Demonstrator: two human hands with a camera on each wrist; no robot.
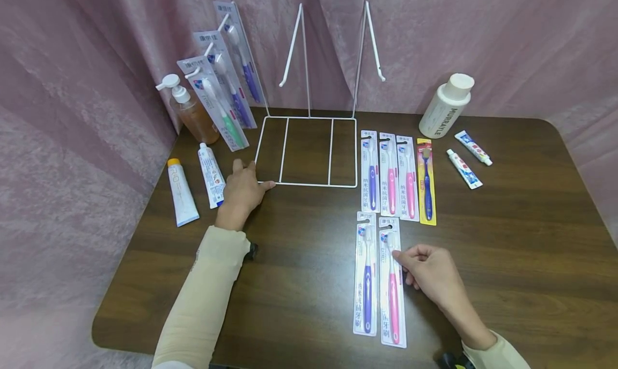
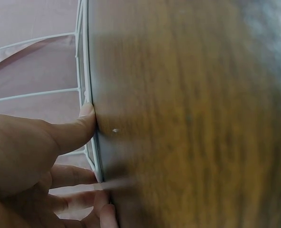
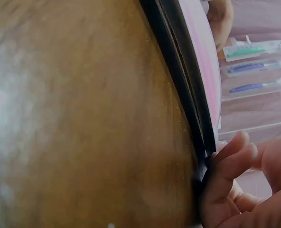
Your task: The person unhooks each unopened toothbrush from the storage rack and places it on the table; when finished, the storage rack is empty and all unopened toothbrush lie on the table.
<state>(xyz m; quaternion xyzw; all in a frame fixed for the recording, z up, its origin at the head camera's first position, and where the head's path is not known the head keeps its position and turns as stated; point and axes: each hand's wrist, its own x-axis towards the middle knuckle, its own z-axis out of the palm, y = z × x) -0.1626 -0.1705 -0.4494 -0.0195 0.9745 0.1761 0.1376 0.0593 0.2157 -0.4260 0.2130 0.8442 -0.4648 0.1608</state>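
Observation:
My left hand (image 1: 243, 191) holds the front left corner of a white wire display rack (image 1: 309, 185). In the left wrist view its thumb (image 2: 86, 118) lies against the front wire, with the other fingers by the corner. My right hand (image 1: 433, 272) pinches the right edge of a packaged pink toothbrush (image 1: 393, 304) near its upper half. The right wrist view shows that pack (image 3: 208, 71) edge-on, with a dark gap between it and the table. Left of it lies a packaged purple toothbrush (image 1: 367, 299). Three packs, the front one with a green toothbrush (image 1: 227, 117), hang on the rack's left hook.
Above lie several packaged toothbrushes (image 1: 390, 181), one yellow-carded (image 1: 427, 208). Two small toothpaste tubes (image 1: 464, 169) and a white bottle (image 1: 444, 109) are at right. An amber pump bottle (image 1: 195, 117) and two larger tubes (image 1: 183, 194) sit at left. Two rack hooks (image 1: 292, 47) hang bare.

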